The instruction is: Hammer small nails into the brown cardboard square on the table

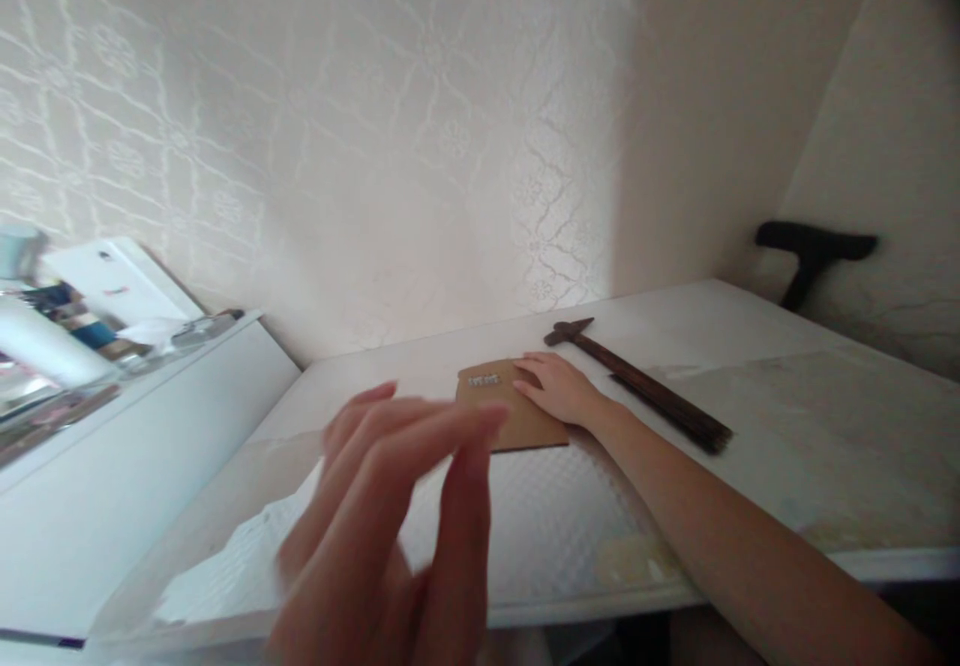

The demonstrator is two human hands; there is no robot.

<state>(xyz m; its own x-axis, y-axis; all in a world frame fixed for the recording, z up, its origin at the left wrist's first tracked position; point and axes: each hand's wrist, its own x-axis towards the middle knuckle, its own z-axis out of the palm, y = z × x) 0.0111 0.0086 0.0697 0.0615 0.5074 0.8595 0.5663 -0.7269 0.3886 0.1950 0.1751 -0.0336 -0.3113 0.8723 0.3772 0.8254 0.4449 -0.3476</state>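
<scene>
My right hand (559, 386) lies flat on a brown square board (504, 416) on the white table (750, 396), fingers stretched out and pressing it down. A short row of small silvery nails or pins (484, 380) sits on the board near its far left corner. My left hand (397, 516) is raised close to the camera, above the table's near edge, blurred, fingers extended and apart, holding nothing. A dark wooden-handled hammer (637, 381) lies on the table just right of my right hand.
A textured white mat (555, 516) covers the near part of the table under a clear sheet. A white cabinet (112, 436) at left carries bottles and clutter. A dark handle-shaped object (814, 251) stands by the right wall. Patterned wallpaper is behind.
</scene>
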